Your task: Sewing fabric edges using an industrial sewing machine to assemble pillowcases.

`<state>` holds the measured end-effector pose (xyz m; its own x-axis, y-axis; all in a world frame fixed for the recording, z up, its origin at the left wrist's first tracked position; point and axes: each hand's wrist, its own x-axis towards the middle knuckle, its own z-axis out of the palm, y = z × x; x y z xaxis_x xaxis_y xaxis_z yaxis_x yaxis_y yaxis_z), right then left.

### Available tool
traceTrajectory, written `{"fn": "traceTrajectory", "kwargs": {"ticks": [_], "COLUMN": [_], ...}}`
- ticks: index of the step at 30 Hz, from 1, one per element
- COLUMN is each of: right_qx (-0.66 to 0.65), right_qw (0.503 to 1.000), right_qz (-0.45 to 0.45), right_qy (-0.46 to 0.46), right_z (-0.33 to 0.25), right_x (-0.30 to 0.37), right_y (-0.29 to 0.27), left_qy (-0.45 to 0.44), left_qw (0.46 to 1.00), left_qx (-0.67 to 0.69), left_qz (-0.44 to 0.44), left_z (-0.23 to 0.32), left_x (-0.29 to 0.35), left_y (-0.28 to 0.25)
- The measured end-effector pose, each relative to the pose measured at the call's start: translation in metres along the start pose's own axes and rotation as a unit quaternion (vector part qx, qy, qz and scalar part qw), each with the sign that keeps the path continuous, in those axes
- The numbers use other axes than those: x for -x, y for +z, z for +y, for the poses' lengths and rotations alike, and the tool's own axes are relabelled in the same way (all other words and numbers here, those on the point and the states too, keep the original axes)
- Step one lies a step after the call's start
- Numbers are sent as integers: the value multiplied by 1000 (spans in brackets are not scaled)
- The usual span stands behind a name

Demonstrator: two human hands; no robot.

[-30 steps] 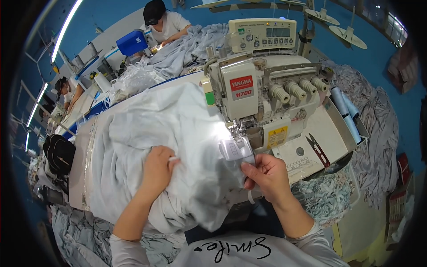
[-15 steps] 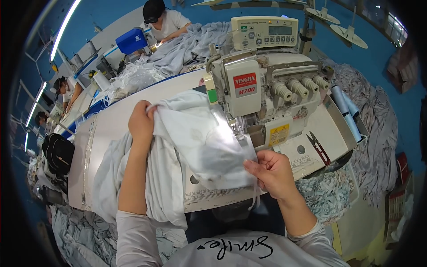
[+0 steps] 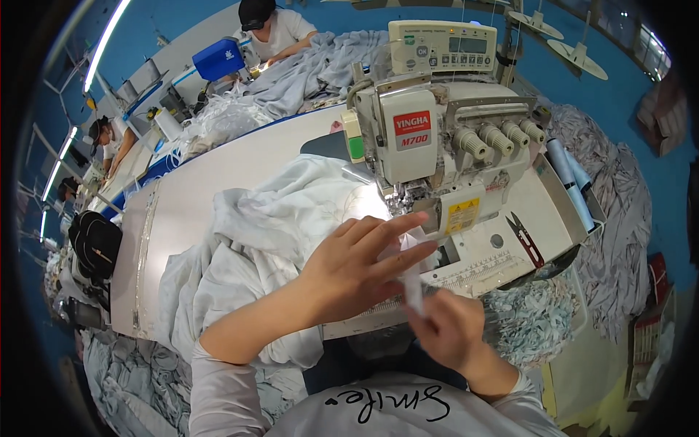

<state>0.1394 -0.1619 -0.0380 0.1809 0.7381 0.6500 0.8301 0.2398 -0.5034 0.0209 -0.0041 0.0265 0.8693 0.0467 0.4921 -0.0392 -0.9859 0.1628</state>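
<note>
My left hand (image 3: 357, 269) reaches across to the right, fingers stretched toward the presser foot of the white overlock sewing machine (image 3: 437, 146). A narrow end of the white fabric (image 3: 410, 285) passes between its fingers. My right hand (image 3: 455, 331), blurred, sits just below and grips the lower end of that same piece. The rest of the white fabric (image 3: 277, 226) lies bunched on the table (image 3: 182, 204) to the left of the machine, running under its needle area.
Black snips (image 3: 526, 237) lie on the machine bed at right. Grey fabric piles (image 3: 619, 197) hang at the right, with scraps (image 3: 524, 320) below the table edge. Other people (image 3: 273, 25) work at far tables. A black bag (image 3: 95, 244) hangs at left.
My left hand let the lifted fabric drop onto the table and swung right to the machine. My right hand moved down toward me with the fabric end.
</note>
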Motion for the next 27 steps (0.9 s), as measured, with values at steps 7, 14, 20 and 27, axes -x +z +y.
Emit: {"fn": "traceTrajectory", "kwargs": {"ticks": [7, 14, 20, 27], "right_qx": [-136, -440, -542, -516], "right_qw": [973, 818, 736, 754], "right_qz": [143, -23, 16, 19], "right_qy": [120, 371, 406, 405], "right_z": [21, 25, 15, 16], "right_x": [-9, -23, -21, -22], "right_y": [9, 12, 15, 17], "left_qy": [4, 41, -26, 73], "left_qw": [991, 998, 996, 986], "left_qx": [105, -45, -65, -141], "left_qz": [81, 28, 54, 49], "left_z": [-8, 0, 15, 4], "left_x": [5, 19, 28, 30], "left_y": [5, 7, 15, 9]}}
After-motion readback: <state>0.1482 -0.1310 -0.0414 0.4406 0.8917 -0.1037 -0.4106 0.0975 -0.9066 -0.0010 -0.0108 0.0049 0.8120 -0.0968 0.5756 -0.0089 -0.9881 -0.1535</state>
